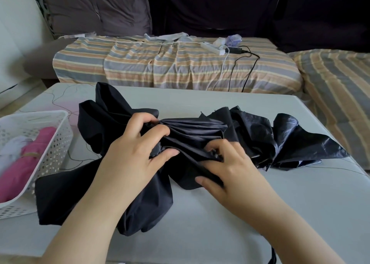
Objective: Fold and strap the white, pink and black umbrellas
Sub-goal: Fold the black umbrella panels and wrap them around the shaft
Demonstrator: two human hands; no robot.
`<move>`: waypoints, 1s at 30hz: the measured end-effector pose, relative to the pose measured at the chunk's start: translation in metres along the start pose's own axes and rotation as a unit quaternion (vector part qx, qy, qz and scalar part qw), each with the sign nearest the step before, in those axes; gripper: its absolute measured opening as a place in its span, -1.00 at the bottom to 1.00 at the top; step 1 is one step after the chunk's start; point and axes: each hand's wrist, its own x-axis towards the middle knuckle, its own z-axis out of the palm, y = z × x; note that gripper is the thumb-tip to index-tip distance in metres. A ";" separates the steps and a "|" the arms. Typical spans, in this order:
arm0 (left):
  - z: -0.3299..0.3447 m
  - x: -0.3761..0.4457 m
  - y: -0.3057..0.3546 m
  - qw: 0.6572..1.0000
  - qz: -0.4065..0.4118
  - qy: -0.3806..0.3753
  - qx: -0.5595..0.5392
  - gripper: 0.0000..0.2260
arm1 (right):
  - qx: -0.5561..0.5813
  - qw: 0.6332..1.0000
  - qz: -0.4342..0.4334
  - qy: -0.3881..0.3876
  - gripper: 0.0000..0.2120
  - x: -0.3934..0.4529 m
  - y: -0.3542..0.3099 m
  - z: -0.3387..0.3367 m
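Observation:
The black umbrella (196, 129) lies collapsed across the middle of the pale table (280, 203), its loose canopy spread left and right. My left hand (138, 149) grips the bunched canopy near the umbrella's middle. My right hand (226, 163) pinches a fold of the black fabric just to the right of it. The pink umbrella (26, 163) lies folded in a white perforated basket (58, 135) at the left, with the white umbrella (10, 149) beside it.
A sofa with a striped cover (170, 63) runs behind the table. On it lie a white power strip (212, 47) and trailing cables (246, 71). Dark cushions (220, 9) line the back. Thin threads lie on the table's left part.

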 end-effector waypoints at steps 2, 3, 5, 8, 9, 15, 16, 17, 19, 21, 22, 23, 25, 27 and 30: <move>0.000 -0.002 0.002 1.000 0.014 0.003 0.011 -0.70 | -0.078 0.997 0.006 0.006 -0.72 0.001 0.008 -0.002; 0.001 -0.002 0.003 0.999 0.026 0.004 0.022 -0.73 | -0.097 0.995 0.019 0.012 -0.76 0.001 0.015 -0.005; 0.004 -0.002 0.004 0.998 0.051 0.004 0.048 -0.78 | -0.082 0.996 0.016 0.012 -0.81 0.001 0.024 -0.010; 0.003 -0.001 -0.001 0.996 0.064 0.013 0.064 -0.75 | 0.004 0.999 -0.049 -0.011 -0.74 0.000 0.025 -0.011; 0.000 -0.001 -0.005 0.996 0.063 0.019 0.068 -0.74 | 0.033 0.998 -0.059 0.001 -0.76 -0.001 0.025 -0.013; -0.003 -0.003 -0.011 0.996 0.052 0.031 0.064 -0.72 | 0.173 0.978 0.109 0.047 -0.59 -0.003 0.017 -0.032; -0.002 -0.003 -0.010 0.996 0.053 0.033 0.064 -0.72 | 0.169 0.975 0.141 0.027 -0.56 -0.003 0.014 -0.029; -0.002 -0.003 -0.010 0.996 0.051 0.036 0.063 -0.72 | 0.169 0.971 0.167 0.010 -0.56 -0.002 0.013 -0.025; -0.002 -0.003 -0.010 0.996 0.042 0.049 0.057 -0.71 | 0.194 0.957 0.209 -0.054 -0.61 0.000 0.008 -0.017; -0.003 -0.003 -0.011 0.996 0.036 0.055 0.057 -0.69 | 0.193 0.943 0.232 -0.139 -0.74 0.000 0.009 -0.004; -0.003 -0.003 -0.012 0.996 0.035 0.055 0.057 -0.68 | 0.151 0.949 0.219 -0.168 -0.84 -0.001 0.012 0.003; -0.004 -0.003 -0.013 0.996 0.032 0.057 0.053 -0.69 | 0.095 0.955 0.207 -0.190 -0.96 -0.002 0.015 0.005; -0.007 -0.002 -0.018 0.997 0.025 0.055 0.039 -0.70 | 0.059 0.978 0.163 -0.113 -0.84 -0.005 0.029 0.002; -0.008 -0.002 -0.020 0.999 0.026 0.038 0.028 -0.69 | 0.040 0.991 0.124 -0.039 -0.59 -0.005 0.043 -0.014; -0.003 -0.002 -0.015 0.998 0.056 -0.016 0.037 -0.69 | 0.004 0.975 0.123 -0.183 -0.83 -0.003 0.045 -0.018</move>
